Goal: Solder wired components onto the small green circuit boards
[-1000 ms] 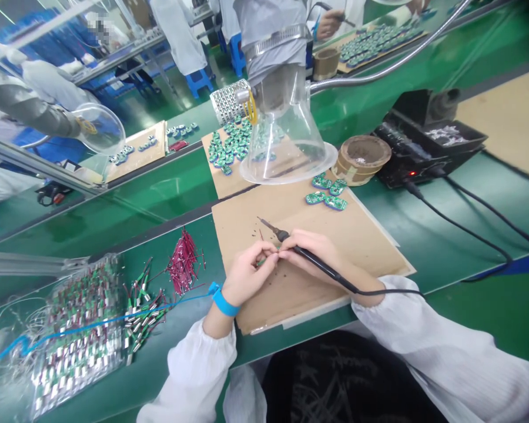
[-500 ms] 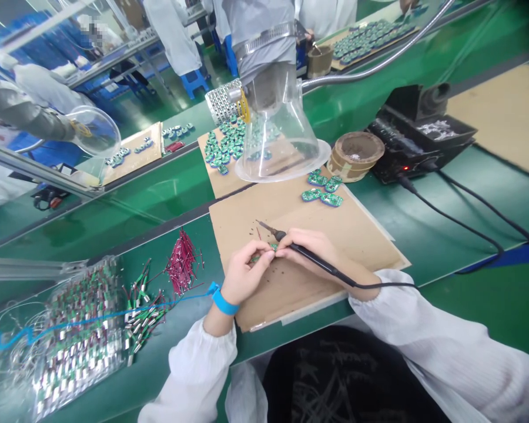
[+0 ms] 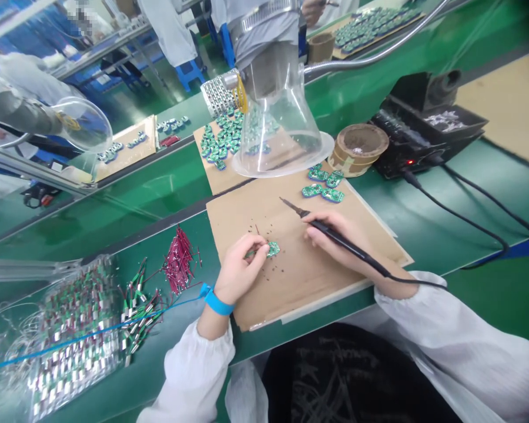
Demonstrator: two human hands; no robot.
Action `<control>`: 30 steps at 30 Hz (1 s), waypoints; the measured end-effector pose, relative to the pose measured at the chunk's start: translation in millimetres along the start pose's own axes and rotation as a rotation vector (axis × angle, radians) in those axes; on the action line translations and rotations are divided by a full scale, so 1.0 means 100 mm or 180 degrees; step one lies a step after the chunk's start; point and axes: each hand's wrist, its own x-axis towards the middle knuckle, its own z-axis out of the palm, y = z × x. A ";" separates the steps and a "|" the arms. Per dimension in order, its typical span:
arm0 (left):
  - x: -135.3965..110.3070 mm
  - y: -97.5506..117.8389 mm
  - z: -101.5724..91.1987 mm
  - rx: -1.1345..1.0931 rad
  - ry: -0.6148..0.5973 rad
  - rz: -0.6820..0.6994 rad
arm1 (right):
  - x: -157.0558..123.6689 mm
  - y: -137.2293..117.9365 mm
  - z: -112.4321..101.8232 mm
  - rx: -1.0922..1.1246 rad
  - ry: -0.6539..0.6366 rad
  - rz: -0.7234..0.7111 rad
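Note:
My left hand [image 3: 244, 263], with a blue wrist strap [image 3: 219, 301] round its wrist, pinches a small green circuit board [image 3: 273, 249] over the cardboard sheet [image 3: 308, 267]. Part of the board is hidden by my fingers, and a short red wire [image 3: 257, 228] sticks up beside them. In my right hand [image 3: 335, 235] is a black soldering iron [image 3: 341, 238], held like a pen. Its tip points up and left, apart from the board. Dark specks lie on the cardboard around my left hand.
A clear fume hood [image 3: 282, 141] hangs above the cardboard's far edge. Several circuit boards [image 3: 322, 191] lie near a round tin [image 3: 361, 147] and a black soldering station [image 3: 409, 135]. Red wires [image 3: 179, 261], green-and-red wired parts [image 3: 141, 314] and a bagged batch [image 3: 77, 341] lie left.
My right hand has moved right, away from my left hand, carrying the soldering iron. More of the circuit board now shows at my left fingertips.

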 end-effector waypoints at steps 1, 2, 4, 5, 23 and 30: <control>0.01 0.00 0.00 0.0026 -0.0013 0.0025 | 0.00 0.03 0.00 0.0251 0.0056 0.0152; 0.01 0.00 0.00 0.0044 -0.0017 0.0034 | 0.00 0.06 0.00 0.0516 0.0080 0.0255; 0.02 0.00 0.01 0.0088 -0.0007 0.0007 | 0.00 0.09 0.02 0.0906 0.0047 0.0378; 0.03 0.00 0.02 0.0122 0.0019 -0.0017 | 0.00 0.09 0.02 0.0990 0.0039 0.0422; 0.05 0.01 0.03 0.0485 -0.0079 -0.0084 | 0.05 -0.03 -0.13 0.0501 0.0045 0.0365; 0.06 0.02 0.04 0.0544 -0.0086 -0.0057 | 0.05 -0.03 -0.13 0.0563 -0.0093 0.0350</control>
